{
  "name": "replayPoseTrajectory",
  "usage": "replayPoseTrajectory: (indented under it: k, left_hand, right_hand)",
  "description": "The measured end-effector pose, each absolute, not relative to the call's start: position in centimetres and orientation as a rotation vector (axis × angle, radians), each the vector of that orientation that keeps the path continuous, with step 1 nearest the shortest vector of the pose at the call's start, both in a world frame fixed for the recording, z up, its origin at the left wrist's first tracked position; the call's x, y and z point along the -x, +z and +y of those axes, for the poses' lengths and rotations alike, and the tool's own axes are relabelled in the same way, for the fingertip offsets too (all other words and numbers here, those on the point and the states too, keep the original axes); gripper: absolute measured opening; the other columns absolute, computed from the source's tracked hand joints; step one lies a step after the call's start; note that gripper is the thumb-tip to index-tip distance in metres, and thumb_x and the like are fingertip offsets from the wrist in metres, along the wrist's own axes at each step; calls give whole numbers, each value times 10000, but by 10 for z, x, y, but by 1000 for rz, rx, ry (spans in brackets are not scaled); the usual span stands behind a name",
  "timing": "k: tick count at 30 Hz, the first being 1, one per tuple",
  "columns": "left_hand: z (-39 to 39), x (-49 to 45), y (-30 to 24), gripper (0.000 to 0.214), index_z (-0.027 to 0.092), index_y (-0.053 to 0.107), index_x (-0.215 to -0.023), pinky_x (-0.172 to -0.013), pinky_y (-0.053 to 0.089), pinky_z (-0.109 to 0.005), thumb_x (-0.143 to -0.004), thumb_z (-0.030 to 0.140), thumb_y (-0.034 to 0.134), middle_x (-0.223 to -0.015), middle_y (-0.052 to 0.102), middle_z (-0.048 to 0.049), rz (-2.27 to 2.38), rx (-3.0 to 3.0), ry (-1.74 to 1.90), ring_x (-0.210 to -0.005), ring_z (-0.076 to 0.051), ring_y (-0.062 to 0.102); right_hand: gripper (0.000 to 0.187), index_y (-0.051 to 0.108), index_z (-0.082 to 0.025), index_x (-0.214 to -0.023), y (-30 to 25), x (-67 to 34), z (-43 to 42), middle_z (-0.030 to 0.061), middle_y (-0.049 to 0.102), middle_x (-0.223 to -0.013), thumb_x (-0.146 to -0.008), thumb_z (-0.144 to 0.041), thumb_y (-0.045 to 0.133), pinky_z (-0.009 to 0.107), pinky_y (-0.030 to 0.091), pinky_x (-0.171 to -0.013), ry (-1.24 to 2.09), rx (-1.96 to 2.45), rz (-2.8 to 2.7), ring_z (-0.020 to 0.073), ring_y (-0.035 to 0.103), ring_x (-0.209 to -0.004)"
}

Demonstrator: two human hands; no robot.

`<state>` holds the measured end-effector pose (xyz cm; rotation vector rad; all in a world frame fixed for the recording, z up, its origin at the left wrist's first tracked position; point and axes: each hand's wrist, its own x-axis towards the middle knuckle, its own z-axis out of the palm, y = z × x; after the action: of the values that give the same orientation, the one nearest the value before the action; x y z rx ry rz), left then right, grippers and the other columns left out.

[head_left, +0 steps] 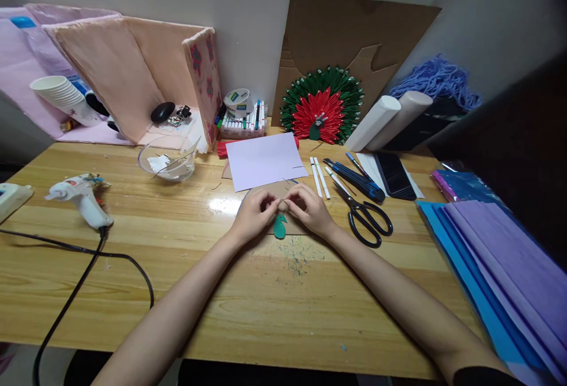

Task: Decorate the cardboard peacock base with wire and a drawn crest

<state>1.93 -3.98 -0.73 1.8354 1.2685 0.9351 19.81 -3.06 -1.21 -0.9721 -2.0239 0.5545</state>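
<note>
My left hand and my right hand meet at the middle of the wooden table, fingers pinched together over a small piece of cardboard. Between the fingertips they hold something small that I cannot make out. A small green teardrop-shaped cutout lies just below the fingertips, between the two hands. A sheet of pale lilac paper lies just beyond the hands.
Black scissors, a blue utility knife and white glue sticks lie to the right. A glue gun with its black cord lies left. A glass bowl, markers, a red-green paper fan and coloured foam sheets surround.
</note>
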Motion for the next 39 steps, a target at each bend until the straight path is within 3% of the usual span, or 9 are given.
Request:
replayPoseTrajectory:
  k: [39]
  left_hand:
    - [-40, -20, -8, 239, 188, 608, -839, -683, 421, -269, -867, 375, 461, -792, 634, -24, 1247, -1867, 894, -728, -149, 548]
  right_hand:
    - [48, 466, -215, -842, -17, -198, -26, 45, 512, -798, -878, -185, 452, 324, 439, -682, 488, 1011, -2049, 188, 504, -764]
